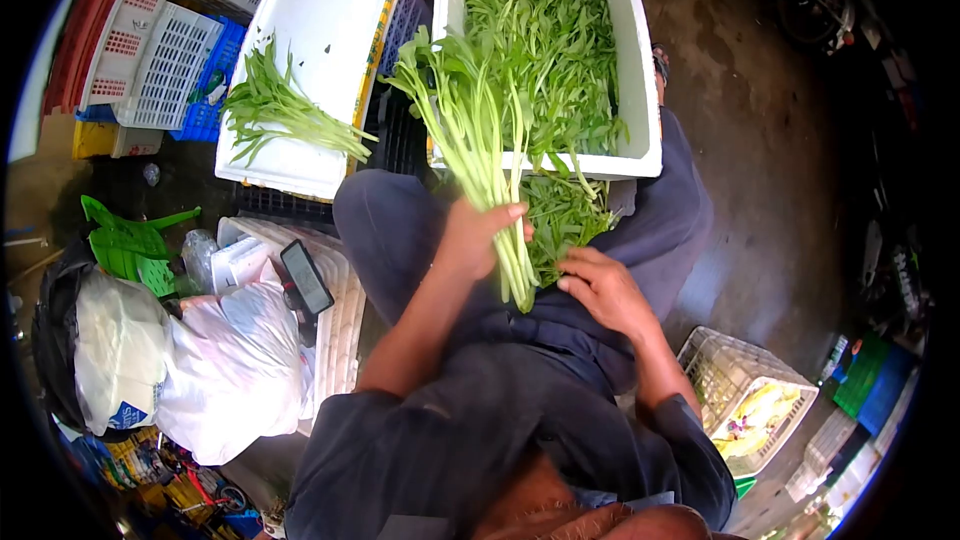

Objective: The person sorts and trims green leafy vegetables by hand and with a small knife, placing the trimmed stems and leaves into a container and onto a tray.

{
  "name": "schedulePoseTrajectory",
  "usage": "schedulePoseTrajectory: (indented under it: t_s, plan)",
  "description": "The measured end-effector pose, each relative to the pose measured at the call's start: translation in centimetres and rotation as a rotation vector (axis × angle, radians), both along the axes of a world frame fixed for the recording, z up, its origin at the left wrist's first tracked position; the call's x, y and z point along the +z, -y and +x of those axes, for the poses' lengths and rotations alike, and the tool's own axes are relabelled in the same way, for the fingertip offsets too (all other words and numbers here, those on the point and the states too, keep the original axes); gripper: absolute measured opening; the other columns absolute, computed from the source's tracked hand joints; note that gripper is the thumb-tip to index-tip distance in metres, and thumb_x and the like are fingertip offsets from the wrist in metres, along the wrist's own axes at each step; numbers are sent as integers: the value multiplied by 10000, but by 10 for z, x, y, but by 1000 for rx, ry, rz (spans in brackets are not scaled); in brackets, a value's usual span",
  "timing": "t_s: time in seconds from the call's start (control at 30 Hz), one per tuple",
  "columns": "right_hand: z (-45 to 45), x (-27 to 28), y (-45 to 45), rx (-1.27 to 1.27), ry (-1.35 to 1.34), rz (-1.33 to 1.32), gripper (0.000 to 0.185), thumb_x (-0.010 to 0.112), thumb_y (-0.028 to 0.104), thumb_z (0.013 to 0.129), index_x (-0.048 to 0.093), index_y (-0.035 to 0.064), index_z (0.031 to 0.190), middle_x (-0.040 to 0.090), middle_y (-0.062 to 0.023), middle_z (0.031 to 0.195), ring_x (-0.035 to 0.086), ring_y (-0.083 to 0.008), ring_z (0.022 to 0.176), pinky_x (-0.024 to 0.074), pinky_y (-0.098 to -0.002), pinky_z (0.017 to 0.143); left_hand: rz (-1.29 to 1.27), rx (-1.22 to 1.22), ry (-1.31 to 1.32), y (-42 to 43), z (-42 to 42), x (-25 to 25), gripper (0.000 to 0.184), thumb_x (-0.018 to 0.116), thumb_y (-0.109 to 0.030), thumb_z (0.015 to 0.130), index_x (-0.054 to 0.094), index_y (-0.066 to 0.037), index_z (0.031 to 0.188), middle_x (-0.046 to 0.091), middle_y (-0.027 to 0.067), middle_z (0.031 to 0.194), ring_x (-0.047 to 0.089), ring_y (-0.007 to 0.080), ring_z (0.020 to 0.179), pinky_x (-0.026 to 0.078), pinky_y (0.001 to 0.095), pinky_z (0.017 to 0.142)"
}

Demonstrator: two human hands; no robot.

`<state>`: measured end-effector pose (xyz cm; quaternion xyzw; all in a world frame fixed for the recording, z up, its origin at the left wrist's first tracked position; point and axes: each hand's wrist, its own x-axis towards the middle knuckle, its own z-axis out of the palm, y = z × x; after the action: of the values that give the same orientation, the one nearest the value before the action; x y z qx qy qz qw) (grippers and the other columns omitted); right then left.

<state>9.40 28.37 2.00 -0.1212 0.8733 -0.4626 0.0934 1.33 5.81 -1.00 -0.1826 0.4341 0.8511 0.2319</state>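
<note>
My left hand (475, 238) is closed round the stems of a bunch of leafy greens (480, 140), like water spinach. The leaves point away from me over the near left corner of a white foam box (645, 70), and the cut stem ends hang toward my lap. My right hand (608, 292) is beside the stem ends with its fingers bent together at the edge of loose greens (565, 220) between my legs; whatever is in them is too small to make out. More greens (550, 60) fill the foam box.
On a white foam lid (330, 15) at the left lies a smaller bunch of greens (285, 110). Stacked plastic crates (170, 65) stand beyond it. Nearer me are a phone (307, 277) and a white plastic bag (235, 360). A crate (735, 370) is at my right.
</note>
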Motion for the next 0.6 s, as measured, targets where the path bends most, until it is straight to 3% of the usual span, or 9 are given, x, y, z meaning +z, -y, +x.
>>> schedulePoseTrajectory:
  t_s: [0.1, 0.2, 0.3, 0.53, 0.6]
  plan:
    - [-36, -8, 14, -182, 60, -184, 211, 662, 151, 954, 699, -15, 1079, 713, -125, 917, 691, -238, 844, 527, -329, 751, -43, -79, -31, 2, 9, -2, 335, 731, -7, 849, 610, 23, 1159, 687, 122, 917, 682, 209, 722, 583, 346, 649]
    - [-65, -24, 34, -336, 385, -619, 187, 655, 165, 979, 694, -11, 1029, 688, -50, 829, 635, -128, 732, 486, -273, 665, -72, -134, -88, 3, 12, -3, 317, 718, -12, 865, 637, 3, 1171, 708, 121, 981, 678, 188, 752, 573, 320, 645]
    - [-80, -41, 53, -343, 366, -800, 153, 638, 156, 997, 675, 13, 957, 638, 9, 773, 548, -45, 669, 427, -228, 601, -77, -133, -103, 4, 17, 1, 311, 710, -16, 872, 651, -8, 1177, 723, 128, 1018, 679, 180, 748, 568, 304, 638]
    - [-49, -28, 62, -369, 343, -723, 106, 624, 88, 984, 618, 12, 910, 622, -12, 793, 548, -70, 666, 450, -235, 610, -24, -126, -53, 16, 14, -13, 263, 711, -17, 871, 666, -4, 1130, 718, 107, 956, 687, 188, 712, 572, 305, 637]
    - [-42, -50, 58, -415, 345, -703, 93, 603, 76, 990, 621, 12, 925, 638, -25, 814, 557, -81, 676, 465, -235, 629, -68, -115, -27, 12, 11, -8, 222, 698, -3, 867, 650, 18, 1082, 683, 95, 857, 668, 188, 682, 554, 311, 613]
